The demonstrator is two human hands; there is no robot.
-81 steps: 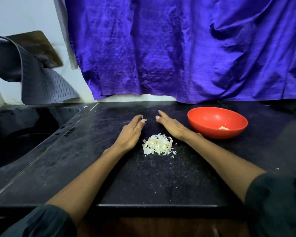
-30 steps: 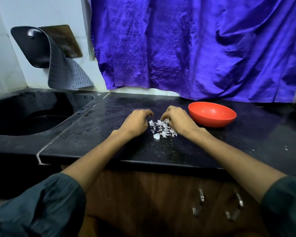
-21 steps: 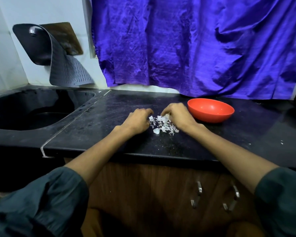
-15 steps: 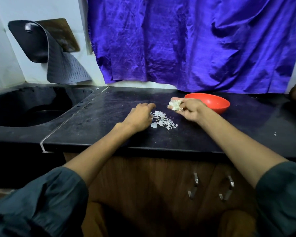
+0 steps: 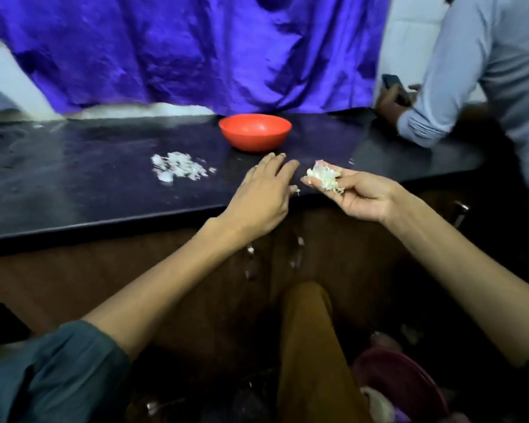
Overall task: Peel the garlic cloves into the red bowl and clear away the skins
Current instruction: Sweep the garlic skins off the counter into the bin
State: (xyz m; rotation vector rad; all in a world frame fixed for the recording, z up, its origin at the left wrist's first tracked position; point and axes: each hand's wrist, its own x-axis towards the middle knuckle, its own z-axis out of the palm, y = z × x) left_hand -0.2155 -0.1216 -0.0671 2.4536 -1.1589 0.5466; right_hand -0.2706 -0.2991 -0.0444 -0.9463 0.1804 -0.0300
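we've got right hand (image 5: 359, 195) cupping skins (image 5: 324, 178); left hand (image 5: 264, 193) flat, fingers spread, empty — leftover pile (image 5: 179, 169) sits left of it, nearer left hand

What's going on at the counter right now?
A person is clearing garlic skins. The right hand is palm up, holding a clump of skins just off the front edge of the black counter. The left hand lies open and flat at the counter's edge. A small pile of skins sits on the counter, to the left of the red bowl. Another person in a light shirt stands at the right, holding a phone.
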